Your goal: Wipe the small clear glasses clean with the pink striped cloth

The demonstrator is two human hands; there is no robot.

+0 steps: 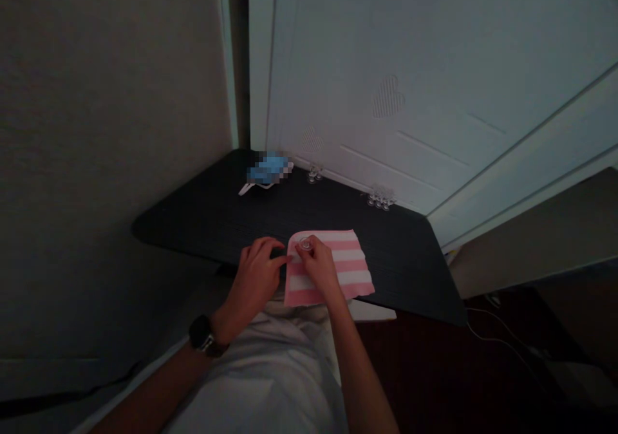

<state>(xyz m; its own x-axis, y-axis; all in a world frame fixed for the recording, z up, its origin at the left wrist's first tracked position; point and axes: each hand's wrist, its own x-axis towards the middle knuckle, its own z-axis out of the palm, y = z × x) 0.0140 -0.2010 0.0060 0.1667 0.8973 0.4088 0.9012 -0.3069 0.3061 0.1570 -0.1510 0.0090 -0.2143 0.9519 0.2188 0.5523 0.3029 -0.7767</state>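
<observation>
- Here, pixelation obscures a blue item [268,169] on the desk [318,205].
- My right hand [318,266] pinches a clear disc [306,243] over striped cloth [348,266].
- My half-open left hand [258,273] is empty.

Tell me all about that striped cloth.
The soft-looking cloth has pink and white stripes, a rounded corner and a wavy right edge. It lies on the dark tabletop, apparently overhanging its near edge. The right hand, pinching a clear round piece, is over it; the left hand is at its left edge.
</observation>
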